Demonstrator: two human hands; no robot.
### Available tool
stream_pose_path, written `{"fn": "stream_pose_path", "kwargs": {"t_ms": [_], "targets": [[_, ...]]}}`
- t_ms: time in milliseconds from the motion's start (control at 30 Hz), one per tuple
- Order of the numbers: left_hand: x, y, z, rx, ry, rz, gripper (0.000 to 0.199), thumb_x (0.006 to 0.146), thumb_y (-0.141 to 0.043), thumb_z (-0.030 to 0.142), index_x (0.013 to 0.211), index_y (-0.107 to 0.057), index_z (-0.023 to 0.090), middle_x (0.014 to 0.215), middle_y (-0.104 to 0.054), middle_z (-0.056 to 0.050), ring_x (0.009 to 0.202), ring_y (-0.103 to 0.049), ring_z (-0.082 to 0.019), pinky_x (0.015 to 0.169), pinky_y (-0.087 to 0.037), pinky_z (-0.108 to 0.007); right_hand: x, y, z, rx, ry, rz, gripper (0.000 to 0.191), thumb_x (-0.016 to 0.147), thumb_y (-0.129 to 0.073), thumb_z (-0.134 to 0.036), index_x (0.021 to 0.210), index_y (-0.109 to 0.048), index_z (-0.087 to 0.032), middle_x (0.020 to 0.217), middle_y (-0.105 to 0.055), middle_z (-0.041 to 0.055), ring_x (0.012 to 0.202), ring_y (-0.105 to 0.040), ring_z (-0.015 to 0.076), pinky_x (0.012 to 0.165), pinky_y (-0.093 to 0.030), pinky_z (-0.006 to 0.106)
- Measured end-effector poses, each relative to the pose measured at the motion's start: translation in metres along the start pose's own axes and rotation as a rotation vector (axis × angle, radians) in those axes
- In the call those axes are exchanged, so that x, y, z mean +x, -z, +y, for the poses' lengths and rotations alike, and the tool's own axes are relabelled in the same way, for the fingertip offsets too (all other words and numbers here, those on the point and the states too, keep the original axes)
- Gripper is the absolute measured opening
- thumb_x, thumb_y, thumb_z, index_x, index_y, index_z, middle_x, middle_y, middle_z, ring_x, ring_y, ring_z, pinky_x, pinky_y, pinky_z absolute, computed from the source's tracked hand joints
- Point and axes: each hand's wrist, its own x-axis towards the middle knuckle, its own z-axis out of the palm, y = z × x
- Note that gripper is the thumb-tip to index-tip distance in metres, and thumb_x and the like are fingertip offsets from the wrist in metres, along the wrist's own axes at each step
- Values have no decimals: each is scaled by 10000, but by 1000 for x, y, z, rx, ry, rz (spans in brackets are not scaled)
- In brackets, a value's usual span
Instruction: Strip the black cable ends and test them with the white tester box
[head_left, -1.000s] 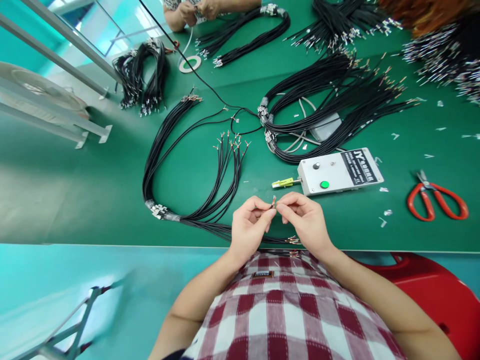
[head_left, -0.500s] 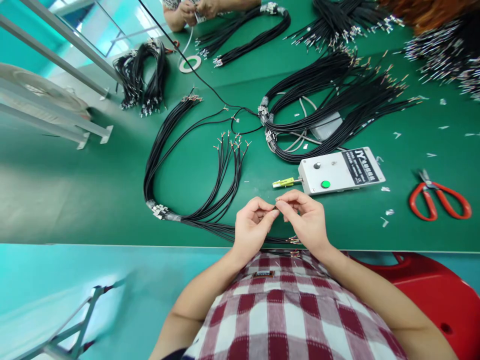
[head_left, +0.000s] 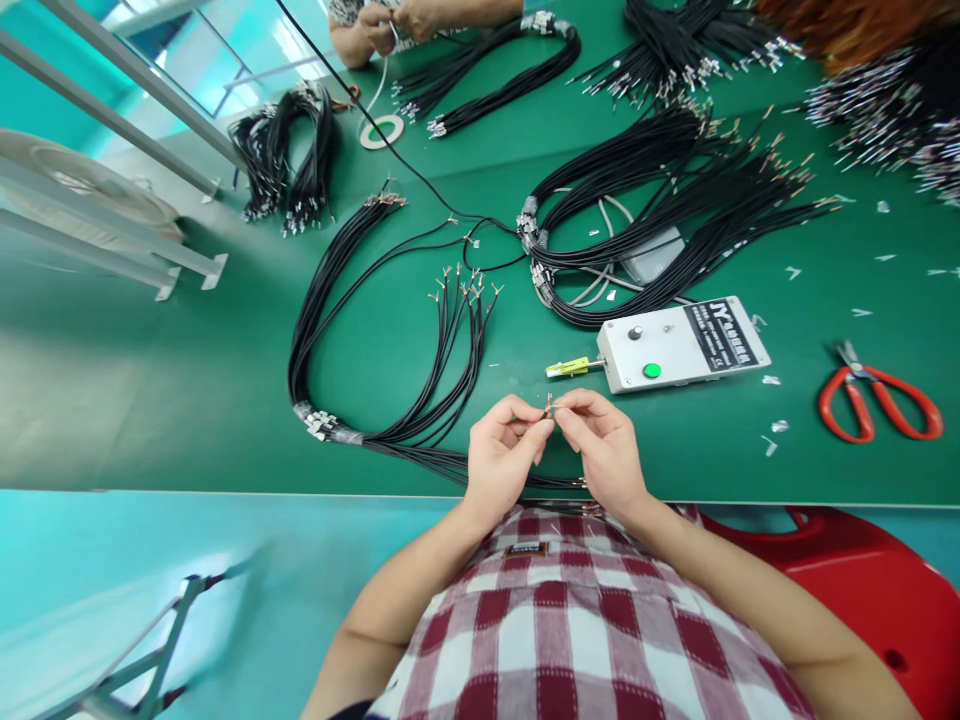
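Note:
Near the table's front edge, my left hand (head_left: 507,450) pinches a black cable end (head_left: 548,408), whose thin coloured wires stick up between the fingertips. My right hand (head_left: 604,445) is closed at the same end, thumb and forefinger pinching the wires. A bundle of black cables (head_left: 300,330) curves round on the left, bound with clear wrap and white connectors (head_left: 321,424), and its strands run under my left hand. Just beyond my hands are a yellow-green clip (head_left: 568,367) and the grey-white box (head_left: 660,350) with a green button.
Red-handled cutters (head_left: 877,392) lie at the right. More black cable bundles (head_left: 637,215) spread across the green table (head_left: 810,330). At the top, another person's hands (head_left: 394,22) work near a tape roll (head_left: 381,131). A red stool (head_left: 847,590) is at lower right.
The fingertips have parted slightly, and coloured wires now show between them. My right hand has shifted a little left and down.

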Motion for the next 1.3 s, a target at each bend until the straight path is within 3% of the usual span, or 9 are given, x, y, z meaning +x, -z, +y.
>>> {"fn": "stream_pose_path", "kwargs": {"t_ms": [133,333,633,733,867,1033,1167,1300], "targets": [[1,1,0,1,-14,-8,287,768,-802,336,751,-575,161,633,-539,44,477,-485,-51,458,-390,-192,2,9,-5,-31,21,-26,177,808,-761,-363,937,-715,-251,796,-659,-11,649,-545,100,567,-450,223],[0,0,-3,49,-79,-12,243,779,-787,289,740,-590,153,665,-543,37,502,-498,-50,467,-396,-184,5,8,-15,-78,56,-44,162,808,-750,-372,819,-703,-217,783,-677,3,590,-503,97,530,-418,237],[1,0,-11,52,-67,9,271,781,-789,332,754,-588,153,673,-539,33,512,-496,-55,482,-411,-185,2,5,-5,105,-80,-42,126,783,-775,-338,778,-723,-223,776,-657,-14,531,-366,65,487,-298,239],[2,4,-11,50,-45,-71,212,822,-756,311,900,-626,163,748,-563,17,565,-512,-59,515,-427,-178,2,7,-5,76,-61,-76,125,808,-755,-339,795,-716,-221,771,-639,-18,529,-370,64,492,-306,241],[8,6,-7,90,-78,-234,291,876,-700,298,1148,-660,203,995,-573,-44,700,-572,-79,595,-476,-196,3,12,-9,12,-43,-132,158,830,-734,-354,777,-687,-212,697,-583,-33,515,-395,67,499,-335,240],[17,-1,-4,48,-103,-282,155,849,-730,285,963,-714,180,976,-576,-39,709,-613,-89,620,-501,-212,4,16,-11,-42,7,-120,136,837,-723,-346,812,-689,-216,754,-569,-27,561,-459,78,542,-397,248],[20,-4,-6,-49,5,-218,155,795,-782,268,836,-683,155,855,-581,-4,588,-552,-53,521,-432,-186,4,20,-9,-184,107,-108,127,874,-683,-321,807,-669,-214,769,-570,-13,608,-493,99,571,-411,264],[22,-3,-7,-148,131,-166,230,752,-812,298,811,-654,141,794,-601,2,503,-538,-52,445,-367,-189,5,26,-8,-388,302,-106,124,914,-633,-247,795,-641,-214,777,-572,-1,666,-510,116,576,-395,268]]}}
